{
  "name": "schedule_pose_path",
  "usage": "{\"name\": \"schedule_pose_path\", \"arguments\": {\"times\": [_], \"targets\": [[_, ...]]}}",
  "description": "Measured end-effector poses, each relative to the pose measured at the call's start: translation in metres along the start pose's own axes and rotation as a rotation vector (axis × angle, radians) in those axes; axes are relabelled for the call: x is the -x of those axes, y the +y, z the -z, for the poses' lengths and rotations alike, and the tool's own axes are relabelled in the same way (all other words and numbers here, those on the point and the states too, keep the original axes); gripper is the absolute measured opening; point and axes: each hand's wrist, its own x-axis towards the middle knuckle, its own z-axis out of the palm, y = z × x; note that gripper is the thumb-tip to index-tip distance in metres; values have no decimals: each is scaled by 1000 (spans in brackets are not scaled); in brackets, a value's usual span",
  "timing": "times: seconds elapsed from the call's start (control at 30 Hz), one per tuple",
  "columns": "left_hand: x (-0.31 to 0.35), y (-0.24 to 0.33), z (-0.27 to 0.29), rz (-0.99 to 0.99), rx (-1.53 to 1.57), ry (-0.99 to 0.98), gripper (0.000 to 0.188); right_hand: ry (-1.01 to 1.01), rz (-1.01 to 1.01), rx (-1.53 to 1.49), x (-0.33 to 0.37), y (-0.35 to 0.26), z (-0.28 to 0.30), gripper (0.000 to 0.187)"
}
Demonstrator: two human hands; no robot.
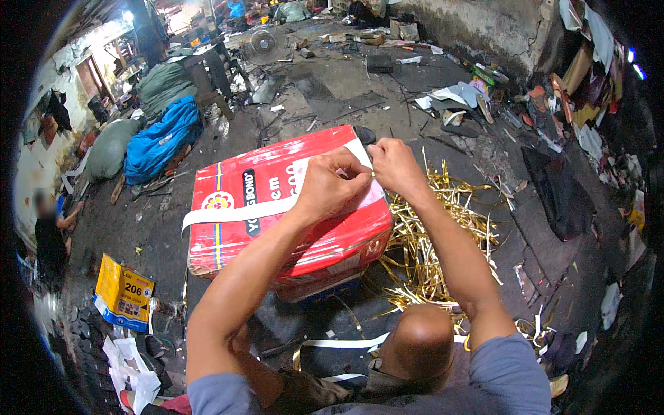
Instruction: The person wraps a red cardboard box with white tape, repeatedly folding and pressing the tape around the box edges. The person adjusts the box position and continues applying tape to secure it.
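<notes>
A red, glossy taped carton sits tilted in front of my knees. A flat white strip lies across its top, runs under my left wrist and shows again by the far right edge. My left hand is closed in a pinch over the carton's top, at the strip. Beyond the carton's right edge, my right hand is closed with curled fingers at the strip's other part. The exact grip of both hands is partly hidden. Shiny gold strips are heaped beside the carton, under my right forearm.
White strips lie by my knee. To the left are a yellow printed sheet, a blue bundle, green sacks and another person. Scraps litter the far floor; a fan stands behind.
</notes>
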Motion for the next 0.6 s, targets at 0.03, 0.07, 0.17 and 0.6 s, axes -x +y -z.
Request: {"name": "schedule_pose_path", "arguments": {"times": [0.03,0.07,0.17,0.6], "targets": [[0,0,0,15,-12,-12,11,7,-17,-140,4,9,-5,39],[-1,-1,1,17,-7,-7,10,35,-33,-184,6,14,-11,38],[-1,4,-5,-5,-63,-22,7,91,-56,-330,16,39,-30,38],[-1,0,-3,9,-75,-11,6,135,-116,-426,40,103,-103,37]]}}
